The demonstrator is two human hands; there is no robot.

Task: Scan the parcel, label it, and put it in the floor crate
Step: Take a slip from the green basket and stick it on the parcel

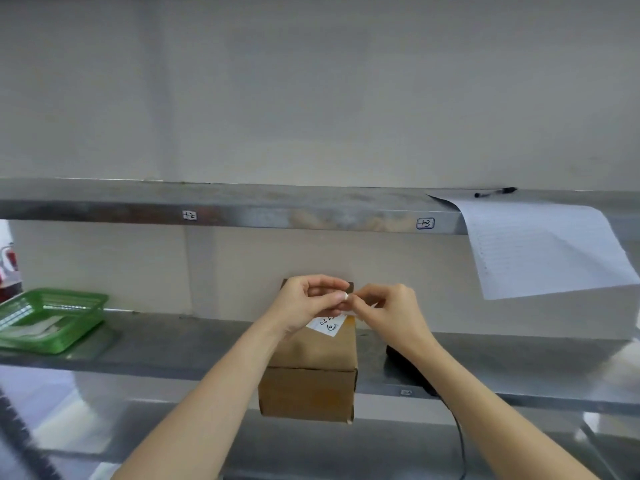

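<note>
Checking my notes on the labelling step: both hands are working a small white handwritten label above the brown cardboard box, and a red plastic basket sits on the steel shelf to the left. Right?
Not quite: the head view shows the plastic basket is green, not red. The rest holds: the left hand and right hand work the small white handwritten label above the brown cardboard box.

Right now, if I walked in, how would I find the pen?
Look at the upper metal shelf that runs across the wall. Follow it to its right end, where a white lined sheet of paper hangs down over the front edge. The black pen lies on the shelf at the top of that sheet, the only thin dark stick up there.
</note>
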